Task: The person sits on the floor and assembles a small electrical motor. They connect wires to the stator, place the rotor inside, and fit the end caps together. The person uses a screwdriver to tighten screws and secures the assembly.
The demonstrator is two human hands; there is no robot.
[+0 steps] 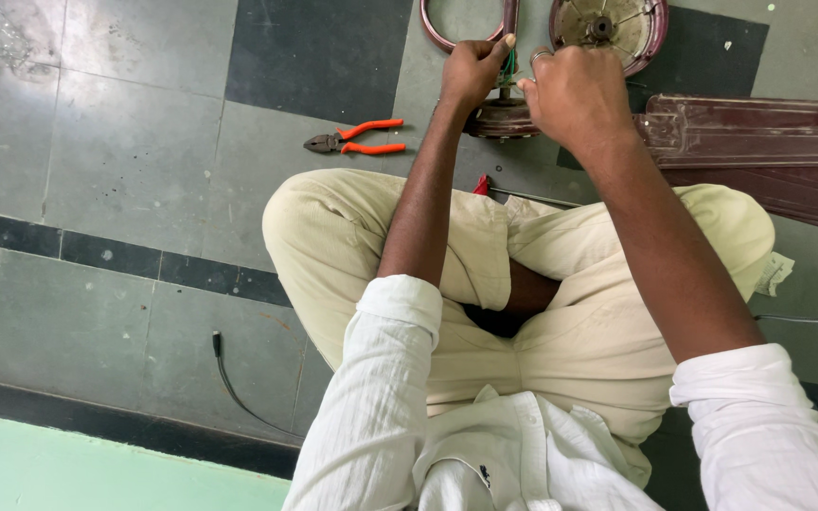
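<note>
I sit cross-legged on a tiled floor. My left hand (471, 74) pinches thin green wires (507, 66) that rise from a round maroon fan motor part (502, 118) on the floor. My right hand (575, 93), a ring on one finger, is closed on the same wires from the right side, just above that part. Both hands touch each other over it, and they hide most of the wires.
Orange-handled pliers (354, 140) lie on the floor left of my hands. A maroon ring (447, 33) and a round fan housing (617, 24) sit beyond them. Maroon fan blades (759, 142) lie at the right. A black cable (229, 378) trails near my left knee.
</note>
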